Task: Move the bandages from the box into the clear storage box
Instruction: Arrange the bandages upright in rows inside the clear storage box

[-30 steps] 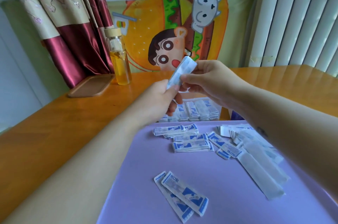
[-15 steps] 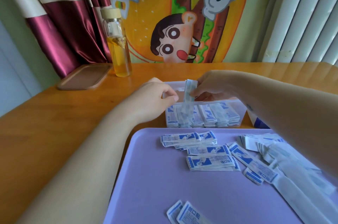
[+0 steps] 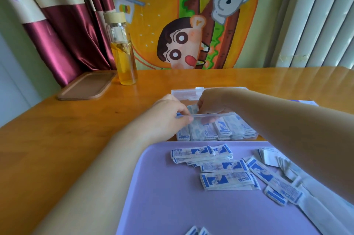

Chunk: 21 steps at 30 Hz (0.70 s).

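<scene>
Blue-and-white wrapped bandage is standing upright, long axis vertical, in clear plastic storage box; right hand is pinching its top; left hand is curling at rim, grip unclear.

Clear storage box just behind the tray, bandages on the tray, bottle back left.

Both my forearms reach forward and converge, the right crossing in from the side. My left hand lies knuckles-up, fingers curled inward, and whether they grip anything I cannot tell. My right hand arches opposite, fingers bent downward, pinching a bandage just beside my left fingertips.
</scene>
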### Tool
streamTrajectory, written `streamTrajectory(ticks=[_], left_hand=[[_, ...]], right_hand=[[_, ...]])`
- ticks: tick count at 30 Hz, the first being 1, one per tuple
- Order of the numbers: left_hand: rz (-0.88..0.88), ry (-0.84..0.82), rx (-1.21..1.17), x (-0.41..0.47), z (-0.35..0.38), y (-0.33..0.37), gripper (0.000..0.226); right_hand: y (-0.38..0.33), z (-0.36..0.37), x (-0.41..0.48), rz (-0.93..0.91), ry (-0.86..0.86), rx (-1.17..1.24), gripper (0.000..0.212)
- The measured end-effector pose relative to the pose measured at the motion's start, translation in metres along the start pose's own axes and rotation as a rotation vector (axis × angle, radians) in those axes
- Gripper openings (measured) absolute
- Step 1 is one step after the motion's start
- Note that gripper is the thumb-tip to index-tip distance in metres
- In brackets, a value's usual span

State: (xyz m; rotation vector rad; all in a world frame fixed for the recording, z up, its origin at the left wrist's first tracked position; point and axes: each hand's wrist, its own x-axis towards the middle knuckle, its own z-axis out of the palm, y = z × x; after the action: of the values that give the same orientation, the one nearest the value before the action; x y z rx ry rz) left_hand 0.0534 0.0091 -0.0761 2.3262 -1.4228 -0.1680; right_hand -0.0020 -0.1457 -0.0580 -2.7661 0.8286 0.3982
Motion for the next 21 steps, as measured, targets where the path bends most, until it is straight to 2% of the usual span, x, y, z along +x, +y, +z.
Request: streamTrajectory(ticks=[3,5,9,13,14,17,21], left_hand=[[0.001,0.002,0.01,0.001,0.0,0.0,0.022],[0.001,-0.001,0.012,0.001,0.001,-0.001,0.023],[0.006,0.005,0.011,0.002,0.001,-0.002,0.023],[0.011,0.006,0.0,0.0,0.001,-0.003,0.023],[0.01,0.005,-0.002,-0.001,0.001,-0.003,0.024],[0.006,0.021,-0.016,-0.006,0.0,0.002,0.024],[-0.014,0.115,-0.04,-0.021,-0.007,0.008,0.024]], right_hand=[[-0.001,0.003,0.004,-0.03,-0.003,-0.062,0.022],[-0.001,0.006,0.005,-0.037,-0.007,-0.044,0.019],[0.001,0.003,0.005,-0.042,0.004,0.18,0.014],[-0.004,0.001,0.003,-0.023,-0.002,0.074,0.018],[-0.003,0.001,0.001,-0.025,0.021,0.111,0.023],[0.006,-0.005,-0.013,-0.074,0.147,0.232,0.038],[0.018,-0.002,-0.041,-0.194,0.536,0.242,0.035]])
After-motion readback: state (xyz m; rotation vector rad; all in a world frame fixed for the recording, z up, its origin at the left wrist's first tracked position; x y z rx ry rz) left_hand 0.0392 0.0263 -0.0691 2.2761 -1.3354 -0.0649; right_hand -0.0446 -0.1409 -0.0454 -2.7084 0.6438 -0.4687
